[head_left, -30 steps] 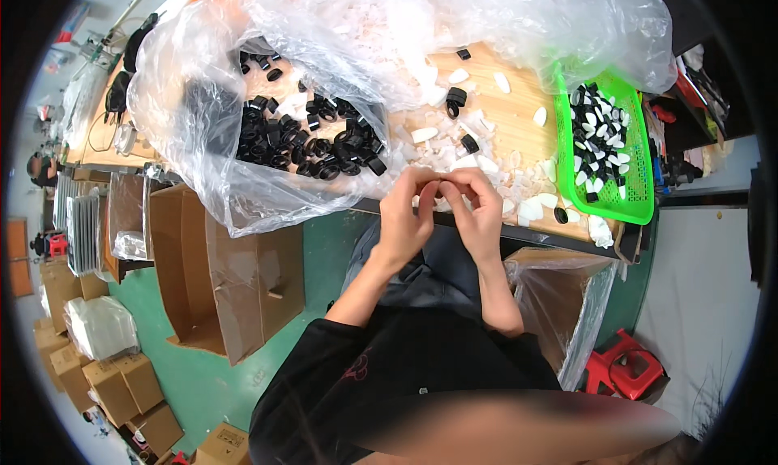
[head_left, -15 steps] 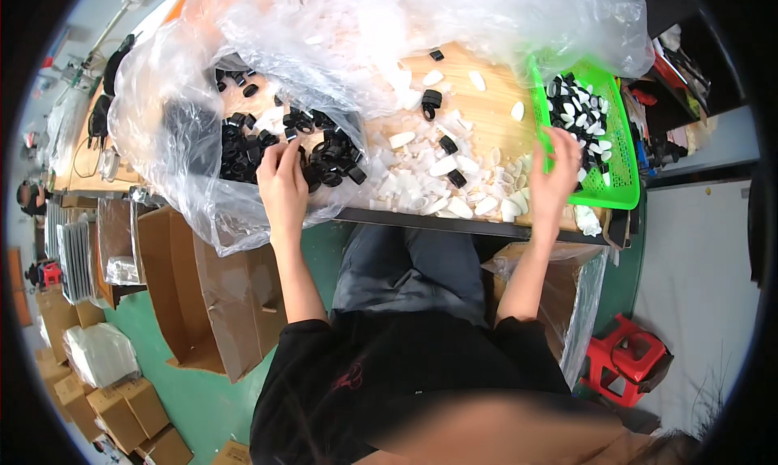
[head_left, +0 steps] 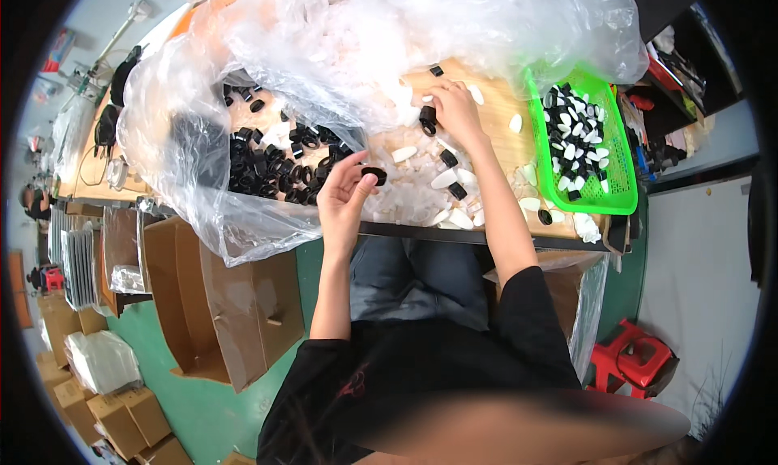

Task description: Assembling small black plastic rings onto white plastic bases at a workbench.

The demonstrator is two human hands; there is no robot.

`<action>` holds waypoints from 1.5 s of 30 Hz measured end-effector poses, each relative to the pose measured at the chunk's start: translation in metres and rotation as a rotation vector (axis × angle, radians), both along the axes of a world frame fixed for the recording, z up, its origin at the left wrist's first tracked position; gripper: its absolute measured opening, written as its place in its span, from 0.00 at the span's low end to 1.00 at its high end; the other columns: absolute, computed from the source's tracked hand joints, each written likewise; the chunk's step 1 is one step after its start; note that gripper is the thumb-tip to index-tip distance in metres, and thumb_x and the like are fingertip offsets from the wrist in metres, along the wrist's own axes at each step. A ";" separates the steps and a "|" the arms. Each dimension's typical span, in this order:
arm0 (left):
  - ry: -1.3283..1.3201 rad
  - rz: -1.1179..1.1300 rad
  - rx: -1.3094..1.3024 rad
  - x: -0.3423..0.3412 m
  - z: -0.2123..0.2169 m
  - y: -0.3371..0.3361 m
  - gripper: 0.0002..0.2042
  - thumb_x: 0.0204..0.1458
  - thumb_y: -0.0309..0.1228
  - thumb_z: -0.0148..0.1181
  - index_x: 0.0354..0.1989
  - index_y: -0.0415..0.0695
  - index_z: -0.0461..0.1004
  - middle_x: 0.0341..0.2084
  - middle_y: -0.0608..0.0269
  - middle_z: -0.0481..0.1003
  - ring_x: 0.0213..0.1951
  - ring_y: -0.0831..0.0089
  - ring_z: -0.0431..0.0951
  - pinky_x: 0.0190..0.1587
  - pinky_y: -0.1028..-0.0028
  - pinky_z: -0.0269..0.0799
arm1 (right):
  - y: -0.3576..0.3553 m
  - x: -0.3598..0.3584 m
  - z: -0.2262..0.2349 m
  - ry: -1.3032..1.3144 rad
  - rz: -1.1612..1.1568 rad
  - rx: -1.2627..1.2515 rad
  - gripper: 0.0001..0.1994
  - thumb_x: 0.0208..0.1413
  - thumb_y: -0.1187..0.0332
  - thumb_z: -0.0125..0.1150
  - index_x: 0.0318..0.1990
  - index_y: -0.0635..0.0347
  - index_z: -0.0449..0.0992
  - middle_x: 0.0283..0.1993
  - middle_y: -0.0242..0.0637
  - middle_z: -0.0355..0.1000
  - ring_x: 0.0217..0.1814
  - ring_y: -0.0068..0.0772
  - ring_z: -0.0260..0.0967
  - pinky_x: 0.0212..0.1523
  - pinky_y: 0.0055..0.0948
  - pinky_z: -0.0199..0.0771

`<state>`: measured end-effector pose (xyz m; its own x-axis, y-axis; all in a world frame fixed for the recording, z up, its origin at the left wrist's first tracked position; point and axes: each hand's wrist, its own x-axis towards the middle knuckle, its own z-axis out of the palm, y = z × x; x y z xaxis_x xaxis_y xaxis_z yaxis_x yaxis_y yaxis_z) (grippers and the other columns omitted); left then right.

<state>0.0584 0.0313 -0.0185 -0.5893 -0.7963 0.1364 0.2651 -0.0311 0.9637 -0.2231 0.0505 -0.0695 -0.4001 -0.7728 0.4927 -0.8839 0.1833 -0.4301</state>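
My left hand (head_left: 340,197) holds a black ring-shaped cap (head_left: 373,175) between thumb and fingers, above the table's front edge. Farther off to the right, my right hand (head_left: 459,112) reaches across the table, its fingertips closed on a white oval piece (head_left: 428,98). Just below those fingertips stands a black cylindrical cap (head_left: 427,118). Left of my left hand, a heap of black caps (head_left: 259,165) lies in an opened clear plastic bag (head_left: 182,153). Loose white oval pieces (head_left: 403,154) lie among translucent scraps between my hands.
A green basket (head_left: 624,191) holding black and white pieces stands at the table's right end. Bulky clear plastic (head_left: 478,19) covers the far side. An open cardboard box (head_left: 243,319) is below the table at left; red stools (head_left: 632,355) stand at lower right.
My left hand has left the heap, moving right with a black cap. My right hand has moved from beside the basket to the white piece farther left. Another black cap now lies near the front edge.
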 end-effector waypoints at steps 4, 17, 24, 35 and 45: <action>0.202 -0.068 0.283 -0.005 -0.001 -0.001 0.17 0.59 0.21 0.54 0.57 0.35 0.68 0.38 0.58 0.78 0.38 0.69 0.80 0.42 0.74 0.78 | 0.013 0.025 0.036 -0.282 0.015 -0.124 0.07 0.57 0.75 0.54 0.41 0.59 0.78 0.42 0.39 0.75 0.44 0.36 0.69 0.46 0.32 0.70; 0.316 -0.151 0.102 -0.017 0.005 0.013 0.12 0.58 0.22 0.56 0.50 0.33 0.71 0.47 0.54 0.72 0.44 0.75 0.75 0.47 0.76 0.76 | 0.095 0.150 0.097 -0.379 0.197 -0.426 0.10 0.49 0.78 0.69 0.40 0.62 0.77 0.36 0.37 0.74 0.27 0.27 0.69 0.30 0.22 0.71; 0.258 -0.145 -0.008 -0.016 0.011 0.018 0.11 0.58 0.18 0.53 0.48 0.33 0.75 0.46 0.56 0.70 0.45 0.72 0.74 0.47 0.71 0.77 | 0.097 0.152 0.098 -0.105 0.193 -0.452 0.11 0.46 0.80 0.69 0.38 0.62 0.77 0.36 0.37 0.74 0.31 0.33 0.73 0.28 0.27 0.75; 0.198 -0.119 -0.018 -0.013 0.013 0.021 0.13 0.57 0.15 0.52 0.49 0.34 0.76 0.45 0.58 0.70 0.43 0.74 0.75 0.46 0.73 0.79 | 0.099 0.155 0.099 0.023 0.192 -0.458 0.12 0.45 0.82 0.68 0.38 0.63 0.77 0.35 0.37 0.73 0.32 0.36 0.74 0.28 0.29 0.74; 0.179 -0.096 -0.012 -0.015 0.014 0.022 0.11 0.57 0.15 0.53 0.47 0.33 0.76 0.44 0.59 0.70 0.43 0.75 0.75 0.46 0.74 0.80 | 0.099 0.158 0.098 0.008 0.181 -0.435 0.11 0.45 0.81 0.68 0.37 0.64 0.77 0.35 0.38 0.73 0.32 0.36 0.74 0.29 0.29 0.75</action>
<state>0.0436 0.0537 -0.0045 -0.6282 -0.7349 0.2554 0.4290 -0.0533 0.9017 -0.0651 0.1494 0.0284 -0.2729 -0.5506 0.7889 -0.8888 -0.1696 -0.4258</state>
